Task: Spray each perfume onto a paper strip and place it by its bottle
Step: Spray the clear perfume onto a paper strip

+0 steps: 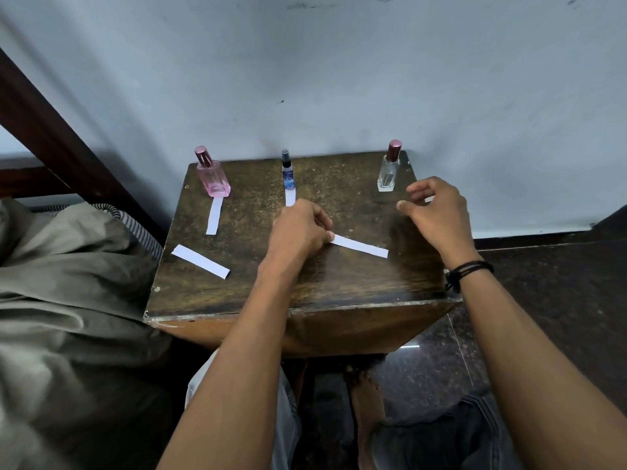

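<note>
Three perfume bottles stand along the back of a small wooden table [237, 293]: a pink bottle [213, 178] at the left, a slim blue bottle [288, 171] in the middle, a clear bottle [388, 171] with a dark red cap at the right. One white paper strip [214, 216] lies in front of the pink bottle, another strip [290, 197] in front of the blue one. My left hand [298, 228] pinches the end of a third strip [361, 246] that lies on the table. My right hand [437, 212] hovers with loosely curled fingers just right of the clear bottle, holding nothing.
A wider spare strip of paper [200, 261] lies near the table's left edge. Grey bedding [68, 283] presses against the table's left side. A pale blue wall [339, 79] stands right behind the bottles. Dark floor [559, 283] lies to the right.
</note>
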Demonstrator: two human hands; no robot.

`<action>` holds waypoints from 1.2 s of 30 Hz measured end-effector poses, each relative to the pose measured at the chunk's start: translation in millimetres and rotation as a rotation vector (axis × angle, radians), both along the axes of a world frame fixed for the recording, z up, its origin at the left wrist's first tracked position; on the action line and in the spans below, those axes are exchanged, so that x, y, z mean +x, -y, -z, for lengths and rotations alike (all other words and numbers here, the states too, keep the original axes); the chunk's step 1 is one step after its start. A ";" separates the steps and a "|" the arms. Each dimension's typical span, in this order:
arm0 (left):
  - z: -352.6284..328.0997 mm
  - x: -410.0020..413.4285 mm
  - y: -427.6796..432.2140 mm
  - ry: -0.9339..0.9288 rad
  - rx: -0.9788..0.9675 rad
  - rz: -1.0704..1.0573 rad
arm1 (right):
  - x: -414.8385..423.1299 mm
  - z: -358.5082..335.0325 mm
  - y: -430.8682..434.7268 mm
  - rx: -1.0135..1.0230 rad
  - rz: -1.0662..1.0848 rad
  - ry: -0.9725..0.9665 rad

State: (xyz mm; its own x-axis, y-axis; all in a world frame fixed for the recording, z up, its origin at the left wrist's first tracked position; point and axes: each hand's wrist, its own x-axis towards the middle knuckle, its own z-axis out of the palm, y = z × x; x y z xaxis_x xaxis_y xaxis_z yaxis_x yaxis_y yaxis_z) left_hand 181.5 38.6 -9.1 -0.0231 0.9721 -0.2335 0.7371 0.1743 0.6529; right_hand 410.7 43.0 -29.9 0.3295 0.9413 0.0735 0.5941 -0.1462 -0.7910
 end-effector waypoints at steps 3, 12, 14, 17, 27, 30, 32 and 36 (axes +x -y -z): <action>1.6 1.3 0.1 0.016 0.002 -0.011 | -10.2 7.4 -11.1 0.021 0.010 -0.123; -0.4 -1.2 -2.3 0.107 0.012 0.003 | -30.8 20.0 -37.8 0.069 0.004 -0.245; -0.7 -0.3 -2.5 0.135 0.031 0.015 | -30.9 21.7 -40.0 0.070 -0.010 -0.253; -3.2 1.8 -1.6 0.172 0.071 0.030 | -29.8 24.8 -40.5 0.076 -0.025 -0.253; -2.7 3.5 -2.3 0.238 0.169 -0.035 | -29.7 29.1 -39.0 0.095 -0.052 -0.237; -2.5 4.2 -3.4 0.241 0.180 -0.034 | -30.1 30.3 -39.8 0.108 -0.041 -0.230; -2.9 5.5 -2.9 0.234 0.183 -0.018 | -30.6 28.9 -40.2 0.125 -0.021 -0.240; -2.5 6.2 -4.0 0.244 0.197 -0.019 | -33.6 21.3 -38.2 0.136 -0.039 -0.305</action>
